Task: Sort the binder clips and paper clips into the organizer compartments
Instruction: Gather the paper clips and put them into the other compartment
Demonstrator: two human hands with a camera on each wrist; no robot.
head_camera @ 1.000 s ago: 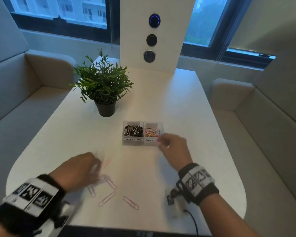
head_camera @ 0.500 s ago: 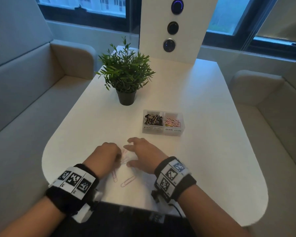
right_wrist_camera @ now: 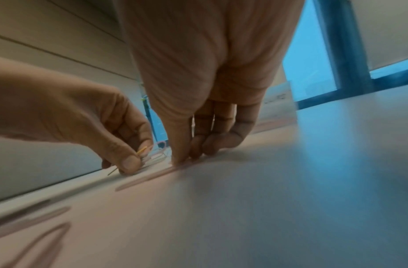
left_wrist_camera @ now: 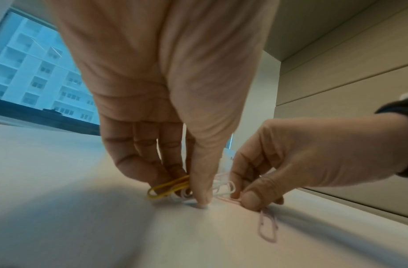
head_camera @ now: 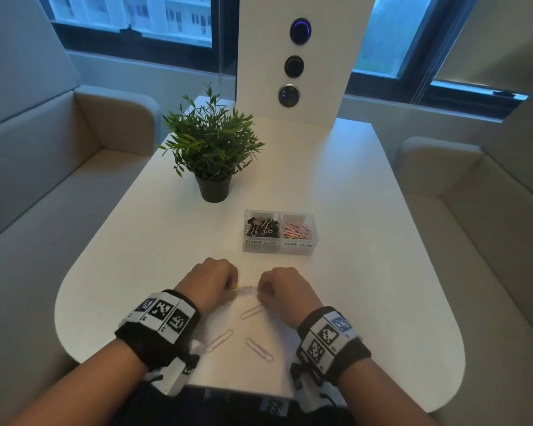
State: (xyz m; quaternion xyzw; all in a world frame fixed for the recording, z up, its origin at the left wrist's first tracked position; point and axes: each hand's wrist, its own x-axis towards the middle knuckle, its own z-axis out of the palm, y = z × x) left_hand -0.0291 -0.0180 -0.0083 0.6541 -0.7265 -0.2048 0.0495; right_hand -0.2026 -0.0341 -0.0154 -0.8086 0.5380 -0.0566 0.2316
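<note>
Right now both hands are down on the white table [head_camera: 366, 210], knuckles up, almost meeting. The left hand [head_camera: 208, 279] has its fingers curled and its thumb pressed down, pinching a small bunch of paper clips: a yellow paper clip [left_wrist_camera: 167, 187] and a couple of pale ones [left_wrist_camera: 223, 187] just beside it. The right hand [head_camera: 285, 287] is curled as well, thumb and fingertips nipping the end of a pink paper clip [head_camera: 252, 311] lying flat on the table beneath it. Two more pink clips lie nearer the person, one [head_camera: 219, 340] behind the left hand, the other [head_camera: 259, 349] between the wrists. Beyond the right hand's knuckles sits the clear organizer [head_camera: 279, 245], black binder clips [head_camera: 260, 226] in its left compartment, coloured paper clips [head_camera: 296, 229] in its right. Further off beyond the left hand stands a potted plant [head_camera: 211, 149].
</note>
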